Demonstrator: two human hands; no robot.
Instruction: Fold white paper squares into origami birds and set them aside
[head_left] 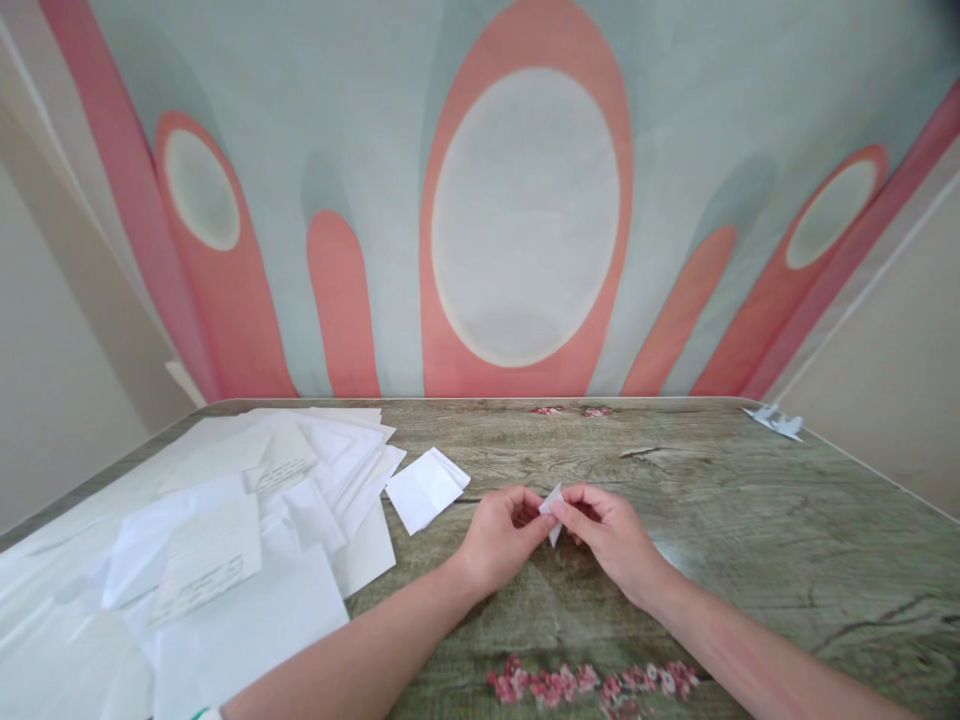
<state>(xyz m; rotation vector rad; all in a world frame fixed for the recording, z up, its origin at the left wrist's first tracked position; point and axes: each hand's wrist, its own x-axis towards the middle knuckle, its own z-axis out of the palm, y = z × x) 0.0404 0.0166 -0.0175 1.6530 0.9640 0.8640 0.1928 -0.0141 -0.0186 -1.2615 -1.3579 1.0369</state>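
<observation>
A small folded piece of white paper (553,500) is pinched between both hands, just above the wood-patterned table. My left hand (501,538) grips its left side between thumb and fingers. From the right, my right hand (611,540) holds the same paper with thumb and index finger, and the fingertips of the two hands nearly meet. The paper looks pointed at top and bottom; its middle is partly covered by the fingers. Left of my left hand lies a small stack of white paper squares (426,492), slightly fanned.
Many loose white sheets and envelopes (247,610) spread over the table's left side, some with printed lines. Small folded white paper shapes (776,422) lie at the far right edge. The wood-patterned tabletop (757,540) has pink flower prints (570,684). A painted backdrop (397,120) stands behind.
</observation>
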